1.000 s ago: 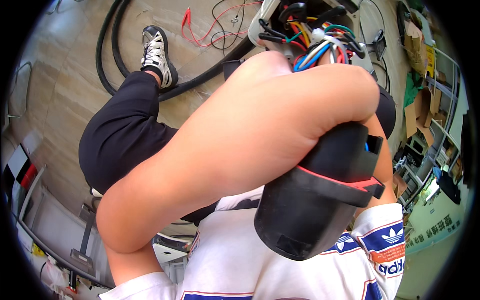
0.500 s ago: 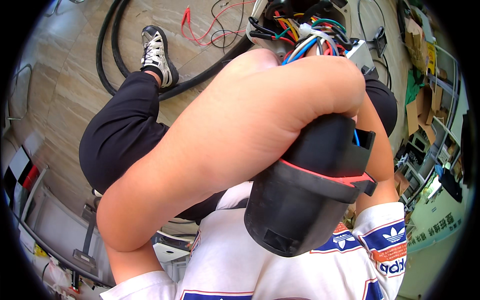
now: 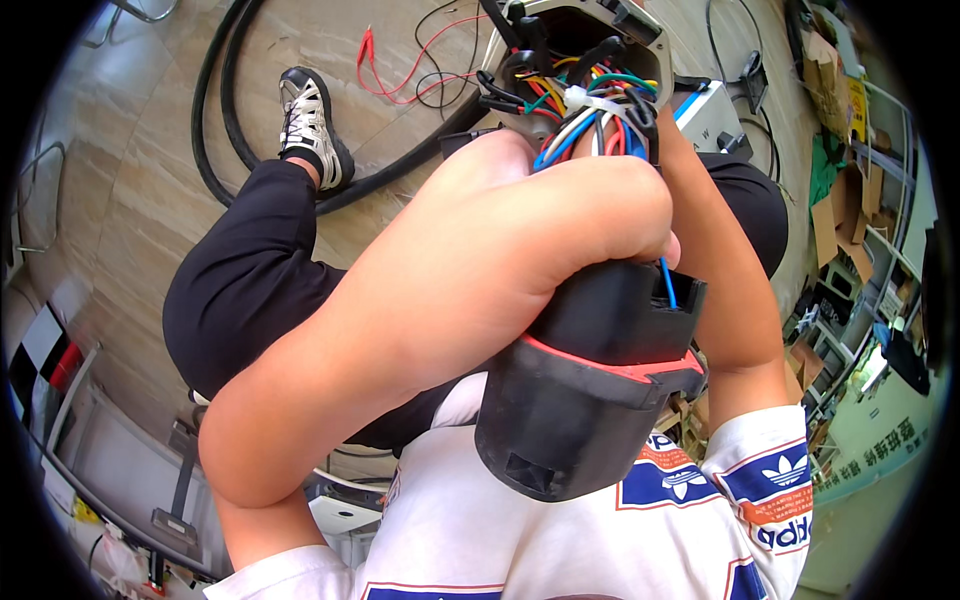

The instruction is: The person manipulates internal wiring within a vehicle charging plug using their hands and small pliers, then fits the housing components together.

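Note:
My left arm crosses in front of me, and my left hand [image 3: 600,205] is curled over the upper end of a bulky black device [image 3: 575,430] with a red trim line. Its fingers are mostly hidden behind the wrist. A thin blue strand [image 3: 670,285] runs between a slot in the device and a fingertip. My right forearm [image 3: 735,270] reaches up behind it toward an open housing [image 3: 650,25] full of coloured wires [image 3: 570,140], bundled by a white cable tie [image 3: 590,101]. The fingers of my right hand are hidden behind the wires and left hand.
Beside the housing stands a white box [image 3: 712,125]. Thick black cable [image 3: 205,110] loops over the tiled floor, near a red clip lead [image 3: 366,50]. My shoe [image 3: 307,115] is beside the cable. Shelving with cardboard boxes [image 3: 850,215] lines the right; a metal frame [image 3: 75,390] stands left.
My left hand and the black device have shifted left, the hand also slightly down. The wired housing has come lower and left in view, showing more of its opening.

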{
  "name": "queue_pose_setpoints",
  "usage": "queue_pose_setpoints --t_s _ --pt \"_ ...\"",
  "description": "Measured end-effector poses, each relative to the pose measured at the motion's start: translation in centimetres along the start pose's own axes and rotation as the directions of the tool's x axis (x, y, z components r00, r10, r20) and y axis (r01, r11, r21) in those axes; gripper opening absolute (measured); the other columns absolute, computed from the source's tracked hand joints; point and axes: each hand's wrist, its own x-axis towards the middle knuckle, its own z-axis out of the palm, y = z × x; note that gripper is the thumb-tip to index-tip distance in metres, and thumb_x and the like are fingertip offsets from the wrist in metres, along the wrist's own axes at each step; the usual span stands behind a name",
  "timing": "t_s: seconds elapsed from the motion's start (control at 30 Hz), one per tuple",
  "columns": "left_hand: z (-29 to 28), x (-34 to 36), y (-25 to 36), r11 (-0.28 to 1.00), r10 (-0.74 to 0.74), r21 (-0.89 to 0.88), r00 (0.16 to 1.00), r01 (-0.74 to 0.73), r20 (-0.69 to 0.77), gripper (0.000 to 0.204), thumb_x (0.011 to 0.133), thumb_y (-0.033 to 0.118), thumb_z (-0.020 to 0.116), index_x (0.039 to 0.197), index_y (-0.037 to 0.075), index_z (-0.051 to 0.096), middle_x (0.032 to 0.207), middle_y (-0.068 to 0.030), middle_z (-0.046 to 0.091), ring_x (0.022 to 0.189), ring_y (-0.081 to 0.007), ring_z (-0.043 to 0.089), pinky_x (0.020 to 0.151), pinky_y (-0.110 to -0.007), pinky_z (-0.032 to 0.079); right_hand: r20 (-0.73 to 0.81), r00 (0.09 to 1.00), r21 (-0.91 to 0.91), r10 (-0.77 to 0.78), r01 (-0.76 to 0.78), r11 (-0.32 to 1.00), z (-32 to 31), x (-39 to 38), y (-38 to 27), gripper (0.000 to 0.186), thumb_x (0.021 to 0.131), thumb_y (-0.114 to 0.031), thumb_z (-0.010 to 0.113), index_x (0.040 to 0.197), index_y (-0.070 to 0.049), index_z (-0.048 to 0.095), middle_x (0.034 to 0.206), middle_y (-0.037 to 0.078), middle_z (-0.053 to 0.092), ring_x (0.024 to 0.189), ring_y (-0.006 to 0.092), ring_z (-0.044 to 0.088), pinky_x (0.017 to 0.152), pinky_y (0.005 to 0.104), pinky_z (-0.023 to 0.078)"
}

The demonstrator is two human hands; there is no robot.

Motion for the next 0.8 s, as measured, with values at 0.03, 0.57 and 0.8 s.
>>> queue_pose_setpoints --t_s 0.03,0.57,0.8 --pt "-0.3 0.0 -0.2 1.0 0.02 -0.003 1.0 -0.02 0.005 0.031 0.086 0.02 0.055 0.097 -0.005 0.069 0.102 -0.0242 0.07 0.087 -0.0313 0.071 0.082 -0.036 0.058 -0.006 0.999 0.032 0.049 -0.049 0.998 0.2 0.0 -0.3 0.066 0.076 -0.016 0.08 0.133 0.0 0.052 0.131 0.017 0.053 0.109 0.0309 0.062 0.096 0.0388 0.05" --pt "0.4 0.2 0.0 0.984 -0.099 -0.157 0.99 0.083 -0.096 0.045 0.081 0.014 0.057 0.122 -0.004 0.052 0.099 -0.023 0.067 0.089 -0.0368 0.07 0.075 -0.049 0.061 -0.01 0.993 0.075 0.115 -0.114 0.991 -0.9 0.4 -1.6 0.093 0.069 -0.016 0.084 0.145 0.0 0.032 0.133 0.028 0.051 0.12 0.0411 0.056 0.105 0.0402 0.043" --pt "0.4 0.3 -0.1 0.988 -0.092 -0.133 0.99 0.077 -0.107 0.044 0.081 0.018 0.056 0.119 -0.004 0.053 0.099 -0.0228 0.067 0.089 -0.0369 0.071 0.073 -0.049 0.062 -0.028 0.994 -0.01 0.109 -0.109 0.994 -1.1 0.2 -1.4 0.09 0.071 -0.016 0.083 0.144 0.0 0.033 0.138 0.032 0.047 0.125 0.0458 0.054 0.104 0.0415 0.044"
